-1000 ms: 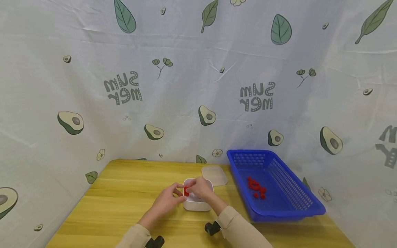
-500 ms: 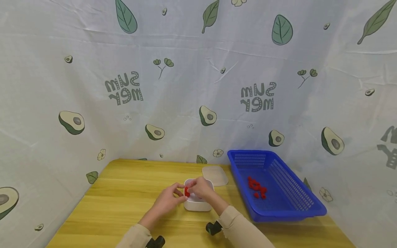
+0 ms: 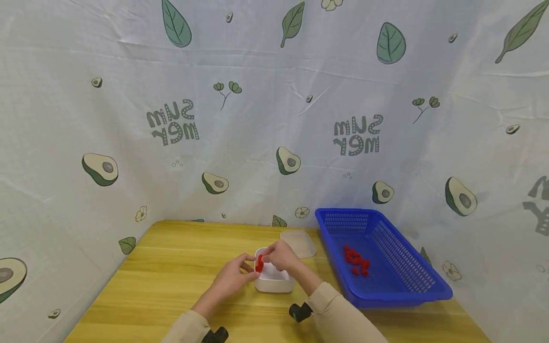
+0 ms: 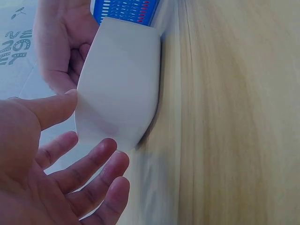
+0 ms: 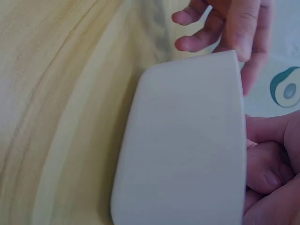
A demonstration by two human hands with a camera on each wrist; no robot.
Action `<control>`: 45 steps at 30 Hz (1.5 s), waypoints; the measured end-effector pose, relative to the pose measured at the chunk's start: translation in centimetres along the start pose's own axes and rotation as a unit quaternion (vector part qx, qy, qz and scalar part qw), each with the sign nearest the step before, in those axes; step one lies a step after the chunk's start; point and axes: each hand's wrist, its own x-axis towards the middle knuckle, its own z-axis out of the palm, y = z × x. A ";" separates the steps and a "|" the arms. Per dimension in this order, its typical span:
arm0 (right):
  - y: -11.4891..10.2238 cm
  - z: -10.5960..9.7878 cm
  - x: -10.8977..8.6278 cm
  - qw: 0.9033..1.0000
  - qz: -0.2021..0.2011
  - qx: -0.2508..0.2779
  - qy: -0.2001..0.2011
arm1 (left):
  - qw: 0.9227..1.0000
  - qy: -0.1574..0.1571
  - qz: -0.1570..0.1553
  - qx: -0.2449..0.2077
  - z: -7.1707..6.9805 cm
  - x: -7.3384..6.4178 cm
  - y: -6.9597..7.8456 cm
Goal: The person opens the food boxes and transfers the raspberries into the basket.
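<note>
A small white box [image 3: 274, 285] without its cover sits mid-table. Inside it, along the left wall, small red pieces [image 3: 259, 265] show, too small to tell their kind. The left hand [image 3: 233, 276] rests at the box's left side, thumb at the near corner and index finger at the far one. In the left wrist view its thumb touches the rim while the other fingers spread loosely below. Reaching over the rim from the right, the right hand [image 3: 280, 256] has curled fingers and pinches at a red piece. The right wrist view hides its fingertips behind the box wall.
Behind the box lies a flat translucent lid [image 3: 299, 243] on the wooden table [image 3: 193, 243]. A blue perforated basket [image 3: 399, 297] stands at the right, with several red pieces [image 3: 355, 258] on its floor. A printed curtain [image 3: 257, 119] hangs close behind the table.
The right hand has lifted slightly and shifted a little right, so more of the red at the box's left wall shows. The left hand stays in place.
</note>
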 end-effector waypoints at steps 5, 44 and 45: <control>-0.2 -1.3 -0.5 1.000 -0.001 -0.001 0.000 | 1.000 0.000 -0.002 0.003 0.1 -0.1 -0.1; 1.7 -13.6 -2.6 0.998 0.034 -0.029 0.044 | 1.000 -0.002 -0.002 0.008 0.1 0.0 0.2; 1.8 -13.9 -2.7 0.998 0.035 -0.029 0.043 | 1.000 -0.002 -0.001 0.008 0.1 0.1 0.2</control>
